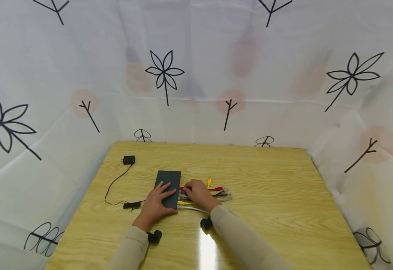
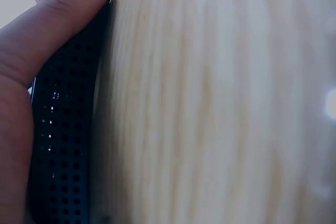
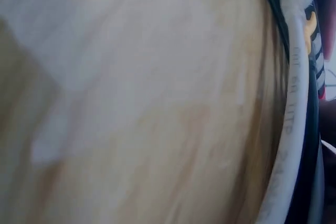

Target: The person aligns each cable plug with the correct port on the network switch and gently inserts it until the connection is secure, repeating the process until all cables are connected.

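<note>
A flat black network switch (image 1: 169,180) lies on the table, with several network cables running from its right side. My left hand (image 1: 156,203) rests on top of it, fingers spread. In the left wrist view, the thumb (image 2: 58,22) lies along the switch's perforated side (image 2: 65,156). Beside the ports, my right hand (image 1: 199,193) pinches a network cable near its plug; the fingers partly hide which one. A red cable (image 1: 215,189) passes behind this hand. Nearest me are a yellow cable (image 1: 184,203) and a white cable (image 1: 193,208); the white cable (image 3: 294,103) also shows in the right wrist view.
A black power adapter (image 1: 129,160) lies at the back left. Its thin cord (image 1: 107,193) curves to a tied black bundle (image 1: 131,205) left of the switch. Loose cable ends (image 1: 228,195) and a yellow plug (image 1: 209,182) lie right of my right hand. Patterned cloth (image 1: 196,112) surrounds the table.
</note>
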A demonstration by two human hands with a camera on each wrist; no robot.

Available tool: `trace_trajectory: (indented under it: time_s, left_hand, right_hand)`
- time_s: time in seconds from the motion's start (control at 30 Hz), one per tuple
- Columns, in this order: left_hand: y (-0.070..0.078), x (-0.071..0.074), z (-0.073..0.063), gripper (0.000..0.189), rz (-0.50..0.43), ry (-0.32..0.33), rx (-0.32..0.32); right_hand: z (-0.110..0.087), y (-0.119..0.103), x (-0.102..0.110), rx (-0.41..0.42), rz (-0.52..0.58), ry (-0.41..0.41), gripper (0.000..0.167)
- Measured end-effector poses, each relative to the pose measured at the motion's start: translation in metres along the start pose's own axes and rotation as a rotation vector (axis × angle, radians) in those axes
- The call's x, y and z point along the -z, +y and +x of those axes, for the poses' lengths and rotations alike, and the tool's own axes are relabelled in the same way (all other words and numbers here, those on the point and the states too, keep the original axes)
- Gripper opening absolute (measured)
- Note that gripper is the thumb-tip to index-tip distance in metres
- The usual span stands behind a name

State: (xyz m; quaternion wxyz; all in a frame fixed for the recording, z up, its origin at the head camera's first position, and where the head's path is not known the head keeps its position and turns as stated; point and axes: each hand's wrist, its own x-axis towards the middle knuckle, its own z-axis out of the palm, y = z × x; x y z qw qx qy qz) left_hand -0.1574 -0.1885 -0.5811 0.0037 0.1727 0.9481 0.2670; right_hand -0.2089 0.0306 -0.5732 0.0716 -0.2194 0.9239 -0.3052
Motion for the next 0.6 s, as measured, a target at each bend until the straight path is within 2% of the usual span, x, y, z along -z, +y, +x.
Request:
trace_trajectory:
  time_s: [0.13,0.3,0.43,0.6]
  left_hand:
    - [-0.002,0.000,0.001,0.081,0.002,-0.013,0.006]
    - [-0.008,-0.001,0.001,0.082,0.021,0.000,0.002]
    - [-0.012,0.002,-0.004,0.081,0.004,0.013,-0.004]
    - [-0.017,0.009,-0.010,0.077,0.027,-0.034,0.015]
  right_hand:
    - [-0.004,0.000,0.001,0.011,-0.117,0.001,0.026]
    - [-0.012,0.003,0.005,0.056,-0.194,0.039,0.028]
    - [-0.021,0.008,0.008,0.108,-0.230,0.081,0.030]
    - [-0.034,0.015,0.020,0.149,-0.242,0.141,0.033]
